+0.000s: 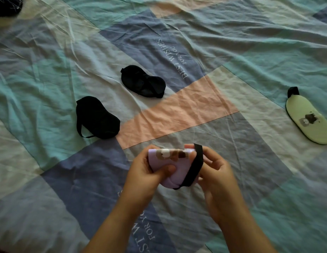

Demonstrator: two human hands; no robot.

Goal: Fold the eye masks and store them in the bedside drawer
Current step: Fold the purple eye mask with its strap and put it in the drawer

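Low in the middle of the frame, the left hand [149, 172] pinches a folded lilac eye mask [174, 170], the thumb pressed flat on its near face and the fingers curled behind its left edge. The right hand [216, 172] meets it from the right: its fingers are bent in close around the mask's black elastic strap [194, 167], which runs slantwise down the right side of the mask. The fingertips are partly hidden behind the strap and the mask, so how tightly they grip cannot be told. A brown and white cartoon print shows along the mask's top edge. The mask is held up above the patchwork bedspread [177, 110], not resting on it.

Both bare forearms rise from the bottom edge of the frame and cover part of the printed lettering on a blue patch below.

Up and to the left of the hands lies a black eye mask [99, 117], spread flat with its thin strap looping out at its lower left. Further up, near the centre of the frame, a second black eye mask [143, 82] lies flat, just left of the printed words "BEST WISHES FOR YOU". At the right edge lies a pale green eye mask [307, 121] with a small dark print and a black strap loop at its upper end. All three lie well apart from the hands and from each other. In the upper left corner a dark object [7, 5] is cut off by the frame; what it is cannot be told.

The bedspread is creased throughout, in teal, grey, blue and peach blocks.
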